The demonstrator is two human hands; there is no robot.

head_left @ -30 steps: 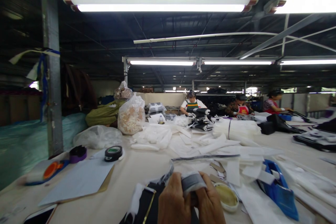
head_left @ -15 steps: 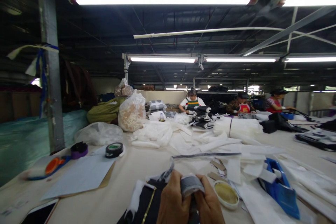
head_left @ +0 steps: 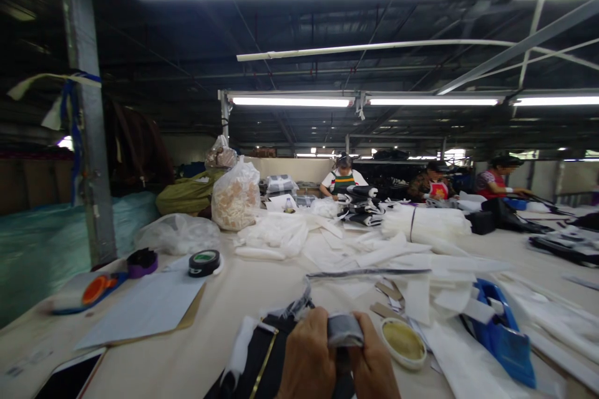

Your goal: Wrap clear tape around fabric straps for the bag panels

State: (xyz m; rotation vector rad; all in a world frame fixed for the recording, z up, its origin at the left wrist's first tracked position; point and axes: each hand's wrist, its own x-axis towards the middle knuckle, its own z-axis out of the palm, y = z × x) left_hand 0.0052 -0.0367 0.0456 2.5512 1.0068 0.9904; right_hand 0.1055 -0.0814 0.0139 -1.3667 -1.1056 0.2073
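At the bottom middle, my left hand (head_left: 306, 358) and my right hand (head_left: 374, 365) are pressed together around a small grey fabric piece (head_left: 344, 330), which sticks up between the thumbs. Under the hands lies a black fabric piece (head_left: 255, 361) with a gold strip along it and white padding at its left edge. A crinkled clear plastic scrap (head_left: 297, 307) lies just beyond my left hand. To the right of my right hand sits a small round white tin (head_left: 403, 341) holding yellowish paste.
A blue tape dispenser (head_left: 503, 333) lies right among white fabric strips (head_left: 421, 290). On the left are a clipboard with paper (head_left: 150, 308), black tape roll (head_left: 204, 262), purple roll (head_left: 141, 260), orange tool (head_left: 96, 290) and phone (head_left: 70, 377). Three people (head_left: 344, 182) work at the table's far end.
My hands have slipped a little lower in the view and closed more tightly over the grey piece. The camera has tilted slightly; the table items have not moved.
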